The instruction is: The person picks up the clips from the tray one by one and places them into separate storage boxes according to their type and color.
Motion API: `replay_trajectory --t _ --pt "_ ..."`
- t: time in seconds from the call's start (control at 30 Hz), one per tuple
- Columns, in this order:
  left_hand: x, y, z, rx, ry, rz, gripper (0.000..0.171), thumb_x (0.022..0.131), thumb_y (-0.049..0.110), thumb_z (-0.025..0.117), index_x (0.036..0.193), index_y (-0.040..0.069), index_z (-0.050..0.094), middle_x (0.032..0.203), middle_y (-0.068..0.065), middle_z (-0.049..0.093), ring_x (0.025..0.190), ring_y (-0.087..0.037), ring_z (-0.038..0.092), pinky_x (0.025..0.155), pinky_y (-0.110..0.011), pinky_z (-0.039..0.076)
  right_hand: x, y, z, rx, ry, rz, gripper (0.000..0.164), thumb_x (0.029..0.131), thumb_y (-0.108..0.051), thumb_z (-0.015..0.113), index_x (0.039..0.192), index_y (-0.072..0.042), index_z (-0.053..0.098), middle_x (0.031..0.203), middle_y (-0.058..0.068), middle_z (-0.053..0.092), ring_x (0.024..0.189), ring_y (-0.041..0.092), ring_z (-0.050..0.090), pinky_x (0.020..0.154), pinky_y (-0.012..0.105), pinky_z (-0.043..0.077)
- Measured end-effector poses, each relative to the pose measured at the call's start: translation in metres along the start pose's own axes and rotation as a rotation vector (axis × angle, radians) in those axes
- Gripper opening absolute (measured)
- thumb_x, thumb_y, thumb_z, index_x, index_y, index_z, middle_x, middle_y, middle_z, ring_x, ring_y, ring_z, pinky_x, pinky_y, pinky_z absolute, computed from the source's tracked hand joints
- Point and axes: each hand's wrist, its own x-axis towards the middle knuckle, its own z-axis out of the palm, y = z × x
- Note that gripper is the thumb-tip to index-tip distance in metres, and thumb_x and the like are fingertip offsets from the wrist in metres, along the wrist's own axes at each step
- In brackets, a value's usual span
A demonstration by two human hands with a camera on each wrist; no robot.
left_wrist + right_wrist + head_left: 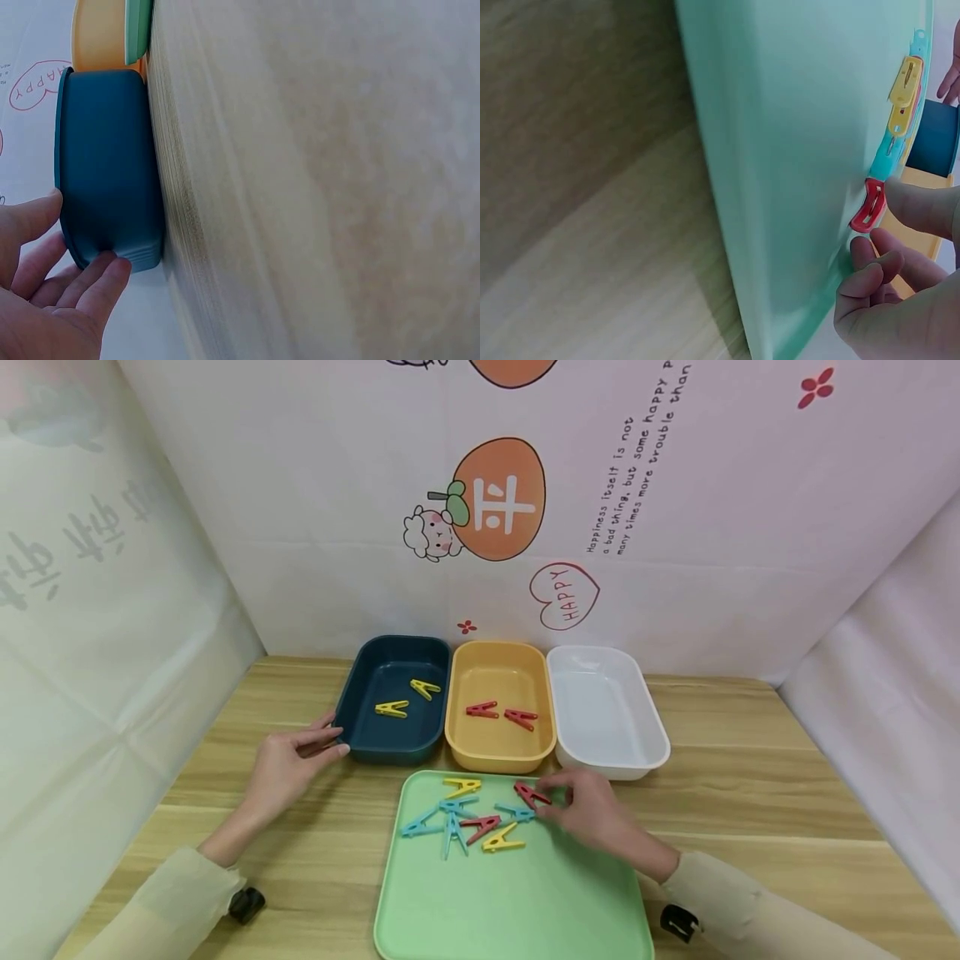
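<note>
My left hand [288, 766] touches the left outer side of the dark blue bin [393, 755], its fingers fairly straight. Inside that bin lie two yellow clothespins [392, 708]. On the green tray [517, 902], my right hand [588, 806] is at a red clothespin [529, 793] near the back edge. Thumb and index finger stand apart on either side of this clothespin [868, 206], and no firm pinch shows. Left of it lie blue clothespins [452, 827], yellow clothespins [504, 839] and another red clothespin [481, 827].
The orange bin [501, 763] holds two red clothespins [521, 718] and stands between the dark blue bin and a white bin [611, 772]. A printed white cloth [337, 527] rises behind the bins. Everything rests on a wood-grain table [750, 810].
</note>
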Motion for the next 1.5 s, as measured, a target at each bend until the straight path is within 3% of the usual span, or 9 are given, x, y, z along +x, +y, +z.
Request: replay_trajectory --t 0.2,0.5,0.93,1.2,1.5 --pt "-0.001 0.000 0.001 -0.004 0.002 0.008 0.036 0.097 0.014 0.081 0.124 -0.008 0.074 0.145 -0.019 0.060 0.117 -0.037 0.069 0.082 -0.010 0.053 -0.002 0.003 -0.002 -0.012 0.015 -0.014 0.022 0.085 -0.002 0.087 0.107 -0.007 0.084 0.094 -0.001 0.072 0.069 0.015 0.049 0.057 0.027 0.041" --pt "-0.001 0.001 0.001 0.008 0.011 0.016 0.035 0.096 0.013 0.081 0.124 -0.008 0.074 0.145 -0.020 0.060 0.117 -0.037 0.069 0.082 -0.009 0.052 -0.009 0.013 -0.013 -0.073 0.007 -0.101 0.018 0.085 0.000 0.086 0.101 -0.008 0.084 0.092 -0.004 0.074 0.068 0.012 0.048 0.060 0.027 0.041" --pt "0.000 0.000 0.001 0.013 0.018 0.013 0.035 0.096 0.014 0.081 0.123 -0.007 0.075 0.143 -0.019 0.061 0.114 -0.036 0.071 0.081 -0.009 0.053 -0.014 0.014 -0.019 -0.096 -0.029 -0.083 0.033 0.074 -0.003 0.095 0.104 -0.008 0.083 0.096 -0.004 0.073 0.073 0.015 0.051 0.065 0.029 0.044" --pt "0.000 0.001 0.001 0.016 0.018 0.009 0.035 0.096 0.014 0.082 0.123 -0.007 0.075 0.144 -0.019 0.061 0.114 -0.036 0.071 0.080 -0.010 0.053 -0.018 0.016 -0.022 -0.116 -0.023 -0.022 0.034 0.071 -0.001 0.096 0.102 -0.010 0.084 0.096 -0.004 0.072 0.077 0.017 0.053 0.067 0.031 0.045" --pt "0.000 0.001 0.000 0.010 0.014 0.007 0.035 0.096 0.015 0.082 0.123 -0.006 0.075 0.144 -0.018 0.061 0.114 -0.036 0.071 0.080 -0.010 0.053 -0.020 0.017 -0.024 -0.137 -0.026 -0.020 0.032 0.071 -0.006 0.098 0.098 -0.013 0.084 0.091 -0.006 0.070 0.073 0.014 0.051 0.065 0.030 0.044"
